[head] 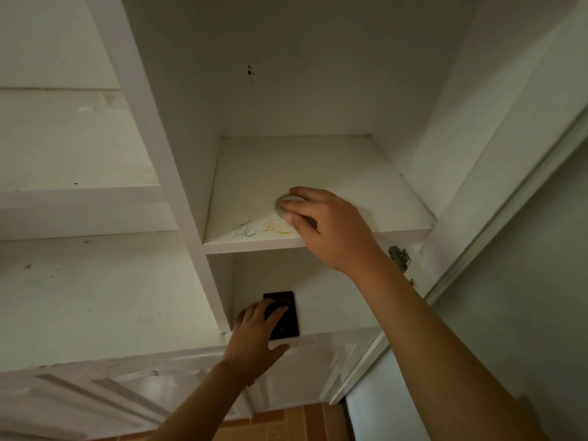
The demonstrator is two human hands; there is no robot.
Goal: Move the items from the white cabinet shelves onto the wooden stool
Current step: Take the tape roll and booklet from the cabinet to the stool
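Your right hand (331,230) rests on 1 tape roll (284,205) lying flat on the upper shelf (350,173) of the white cabinet; the fingers (297,203) curl over its rim, gripping it. Your left hand (254,338) lies on 1 black card (284,323) on the lower shelf (334,313), fingers spread flat and open across its face, touching it.

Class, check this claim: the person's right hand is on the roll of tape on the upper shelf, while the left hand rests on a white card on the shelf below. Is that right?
One detail is wrong: the card under the left hand is black, not white. The head view shows it. The rest holds: the right hand is on the roll of tape on the upper shelf.
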